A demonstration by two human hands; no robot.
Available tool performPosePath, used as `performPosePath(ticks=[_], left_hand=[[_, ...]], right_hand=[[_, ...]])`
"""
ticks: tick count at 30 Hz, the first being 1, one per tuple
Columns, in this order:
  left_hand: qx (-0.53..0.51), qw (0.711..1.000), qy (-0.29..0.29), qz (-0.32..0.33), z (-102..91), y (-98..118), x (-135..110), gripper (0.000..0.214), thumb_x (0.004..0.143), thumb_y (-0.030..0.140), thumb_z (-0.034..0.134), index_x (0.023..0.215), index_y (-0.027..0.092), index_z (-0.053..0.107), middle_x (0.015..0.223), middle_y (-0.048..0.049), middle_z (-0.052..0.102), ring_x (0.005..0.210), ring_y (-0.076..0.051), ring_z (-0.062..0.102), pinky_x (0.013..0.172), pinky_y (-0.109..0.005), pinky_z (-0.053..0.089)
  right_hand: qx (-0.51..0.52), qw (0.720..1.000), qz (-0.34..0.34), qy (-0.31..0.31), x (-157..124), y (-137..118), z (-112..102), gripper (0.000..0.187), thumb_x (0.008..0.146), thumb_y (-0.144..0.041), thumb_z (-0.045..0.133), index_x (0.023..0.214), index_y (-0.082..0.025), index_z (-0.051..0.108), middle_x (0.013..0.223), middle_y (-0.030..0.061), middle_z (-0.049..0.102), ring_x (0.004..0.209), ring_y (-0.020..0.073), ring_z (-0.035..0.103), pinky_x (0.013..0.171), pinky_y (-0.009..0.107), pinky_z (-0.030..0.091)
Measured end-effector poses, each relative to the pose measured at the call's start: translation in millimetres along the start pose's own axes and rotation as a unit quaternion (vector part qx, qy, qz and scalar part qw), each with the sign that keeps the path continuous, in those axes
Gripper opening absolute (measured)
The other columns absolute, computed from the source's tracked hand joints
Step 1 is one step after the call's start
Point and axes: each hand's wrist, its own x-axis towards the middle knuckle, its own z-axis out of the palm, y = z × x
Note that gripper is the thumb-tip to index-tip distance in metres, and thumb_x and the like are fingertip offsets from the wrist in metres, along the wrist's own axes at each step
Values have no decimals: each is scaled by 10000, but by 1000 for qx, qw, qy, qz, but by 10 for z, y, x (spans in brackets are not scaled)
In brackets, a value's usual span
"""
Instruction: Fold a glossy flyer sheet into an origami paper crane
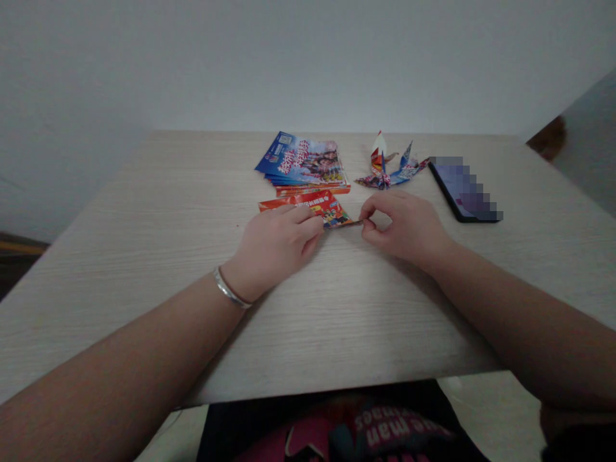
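Apparently partway through folding the red, colourfully printed paper sheet (330, 203) at mid-frame, pressing with the left hand (282, 237) (grip impossible to tell), pinching the corner between thumb and forefinger of the right hand (409, 228). Seemingly done: blue-and-red folded-paper birds (402, 174), right of upper centre. Remaining, flat: fanned blue printed leaflets (294, 160), upper centre. No container in view.
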Motion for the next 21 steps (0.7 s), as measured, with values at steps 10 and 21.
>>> performPosePath(ticks=[10, 21], left_hand=[[5, 999, -10, -41, -6, -24, -2, 336, 1019, 300, 418, 858, 171, 683, 890, -93, 710, 799, -225, 659, 634, -325, 454], [-85, 995, 60, -1, 7, 85, 42, 237, 990, 267, 487, 920, 167, 690, 926, -72, 716, 870, -210, 644, 781, -338, 504]], right_hand=[[128, 992, -4, 17, -7, 125, 3, 156, 837, -265, 603, 959, -211, 683, 929, 57, 744, 823, 211, 674, 763, 349, 525], [51, 992, -117, -9, 1, -212, 61, 210, 961, -283, 569, 854, -217, 737, 900, 59, 758, 872, 214, 666, 779, 336, 484]])
